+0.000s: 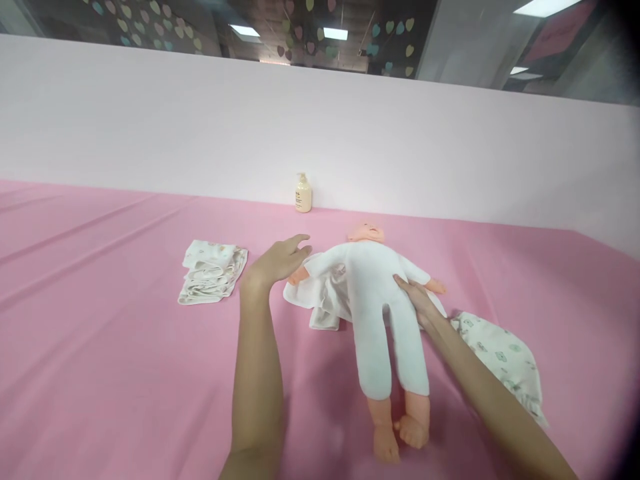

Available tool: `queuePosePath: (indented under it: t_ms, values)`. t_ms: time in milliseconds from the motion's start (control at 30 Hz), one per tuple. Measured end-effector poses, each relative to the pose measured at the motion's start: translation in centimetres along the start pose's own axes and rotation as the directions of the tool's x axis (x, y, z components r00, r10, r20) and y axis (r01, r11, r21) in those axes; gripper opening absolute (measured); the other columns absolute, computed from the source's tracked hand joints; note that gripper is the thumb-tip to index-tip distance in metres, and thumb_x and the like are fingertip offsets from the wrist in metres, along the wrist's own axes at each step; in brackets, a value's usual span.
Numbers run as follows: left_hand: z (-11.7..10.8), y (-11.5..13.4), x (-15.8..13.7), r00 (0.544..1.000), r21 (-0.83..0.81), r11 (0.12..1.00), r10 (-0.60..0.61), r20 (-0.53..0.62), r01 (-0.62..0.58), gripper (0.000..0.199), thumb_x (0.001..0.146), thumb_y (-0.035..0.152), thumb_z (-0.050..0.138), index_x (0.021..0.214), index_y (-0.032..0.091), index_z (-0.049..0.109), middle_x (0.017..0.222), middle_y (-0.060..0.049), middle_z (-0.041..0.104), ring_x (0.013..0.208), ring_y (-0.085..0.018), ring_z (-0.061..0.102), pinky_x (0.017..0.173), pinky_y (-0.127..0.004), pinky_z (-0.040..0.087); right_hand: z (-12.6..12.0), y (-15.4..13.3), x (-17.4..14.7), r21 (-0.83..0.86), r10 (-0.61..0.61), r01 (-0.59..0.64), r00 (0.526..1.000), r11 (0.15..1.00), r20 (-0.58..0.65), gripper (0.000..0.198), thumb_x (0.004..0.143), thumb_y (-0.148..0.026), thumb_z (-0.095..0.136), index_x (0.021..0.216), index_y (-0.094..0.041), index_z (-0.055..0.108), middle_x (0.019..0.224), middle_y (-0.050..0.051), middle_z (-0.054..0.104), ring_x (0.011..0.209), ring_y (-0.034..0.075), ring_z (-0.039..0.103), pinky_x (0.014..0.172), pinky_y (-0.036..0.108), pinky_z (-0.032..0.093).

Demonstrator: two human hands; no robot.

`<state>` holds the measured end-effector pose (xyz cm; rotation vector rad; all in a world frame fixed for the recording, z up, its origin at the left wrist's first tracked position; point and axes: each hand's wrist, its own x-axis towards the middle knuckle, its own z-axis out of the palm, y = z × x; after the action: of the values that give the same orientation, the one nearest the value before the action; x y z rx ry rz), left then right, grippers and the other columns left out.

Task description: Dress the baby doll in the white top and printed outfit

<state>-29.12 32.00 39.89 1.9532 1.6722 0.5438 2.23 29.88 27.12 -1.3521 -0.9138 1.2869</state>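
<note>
A baby doll (pixel 373 283) with a white cloth body lies on its back, its head away from me and its feet toward me. Under its back and arms spreads a white garment (pixel 325 310), partly hidden by the body. My right hand (pixel 416 293) rests at the doll's side near the hip, thumb on the body; its other fingers are mostly hidden. Just above the doll's hand on the left side is my left hand (pixel 281 259), fingers stretched out and apart, holding nothing.
Folded patterned cloths (pixel 213 273) lie at the left. A patterned cloth garment (pixel 505 357) lies at the right, beside my right forearm. A cream pump bottle (pixel 303 195) stands at the back against the white wall (pixel 320 133). Pink sheeting (pixel 125 373) covers the surface.
</note>
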Motion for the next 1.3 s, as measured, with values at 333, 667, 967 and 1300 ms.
queuePosePath:
  t_ms: [333, 667, 967, 1300]
  values:
    - [5.2, -3.2, 5.9, 0.970, 0.157, 0.985, -0.106, 0.221, 0.072, 0.053, 0.069, 0.033, 0.064, 0.121, 0.022, 0.056, 0.124, -0.010, 0.061, 0.107, -0.027, 0.060, 0.086, -0.033, 0.048, 0.3, 1.5, 0.3, -0.194, -0.101, 0.088, 0.993, 0.977, -0.059, 0.039, 0.075, -0.046, 0.067, 0.103, -0.019, 0.063, 0.098, 0.008, 0.070, 0.083, 0.024, 0.067, 0.070, 0.033, 0.057]
    - [4.1, -2.3, 5.2, 0.996, 0.099, 0.992, 0.084, -0.034, -0.081, 0.065, 0.062, 0.026, 0.064, 0.125, 0.021, 0.049, 0.092, -0.005, 0.070, 0.083, -0.021, 0.065, 0.069, -0.028, 0.050, 7.1, -2.3, 1.4, -0.831, -0.608, 0.552, 0.686, 0.075, 0.400, 0.047, 0.086, -0.023, 0.045, 0.131, -0.014, 0.046, 0.138, 0.010, 0.046, 0.132, 0.021, 0.036, 0.113, 0.037, 0.023]
    - [3.8, -1.2, 5.3, 0.962, -0.574, 0.772, 0.219, -0.162, -0.272, 0.056, 0.080, 0.045, 0.053, 0.131, 0.024, 0.045, 0.106, -0.006, 0.066, 0.094, -0.019, 0.063, 0.083, -0.032, 0.052, 14.6, -3.4, 7.8, -0.662, -0.572, 0.707, 0.658, 0.247, 0.489, 0.059, 0.080, -0.026, 0.059, 0.133, -0.013, 0.039, 0.127, 0.011, 0.057, 0.112, 0.023, 0.056, 0.097, 0.031, 0.042]
    - [14.9, -4.4, 12.2, 0.956, 0.089, 0.977, -0.167, -0.243, 0.193, 0.075, 0.076, 0.040, 0.060, 0.140, 0.013, 0.031, 0.146, -0.021, 0.033, 0.138, -0.039, 0.020, 0.108, -0.062, 0.016, 12.4, -3.5, 7.5, -0.397, -0.881, 0.839, 0.454, 0.372, 0.133, 0.057, 0.074, -0.023, 0.060, 0.126, -0.013, 0.038, 0.120, 0.013, 0.054, 0.111, 0.022, 0.052, 0.101, 0.035, 0.038]
